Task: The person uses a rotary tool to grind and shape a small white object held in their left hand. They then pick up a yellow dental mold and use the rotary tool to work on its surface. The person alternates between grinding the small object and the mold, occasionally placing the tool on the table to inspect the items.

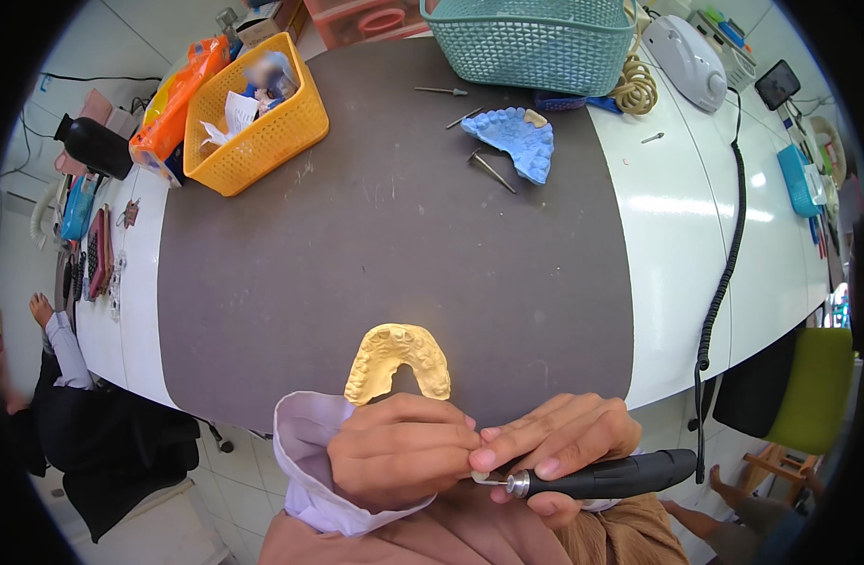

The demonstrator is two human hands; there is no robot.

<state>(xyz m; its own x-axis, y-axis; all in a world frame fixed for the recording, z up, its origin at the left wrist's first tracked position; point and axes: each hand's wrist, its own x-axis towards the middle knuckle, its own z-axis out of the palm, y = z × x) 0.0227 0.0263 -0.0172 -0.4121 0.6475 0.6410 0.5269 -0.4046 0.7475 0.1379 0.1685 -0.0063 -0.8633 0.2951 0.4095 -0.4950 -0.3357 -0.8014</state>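
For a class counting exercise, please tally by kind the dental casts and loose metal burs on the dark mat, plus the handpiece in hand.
Yellow dental cast: 1
Blue dental cast: 1
Loose metal burs: 3
Black rotary handpiece: 1
Total: 6

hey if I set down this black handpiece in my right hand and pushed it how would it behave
The black handpiece would probably roll, since it looks rounded. It should feel stiff, as it appears straight and solid. The thin bit at its metal nose may be fragile, being so slender.
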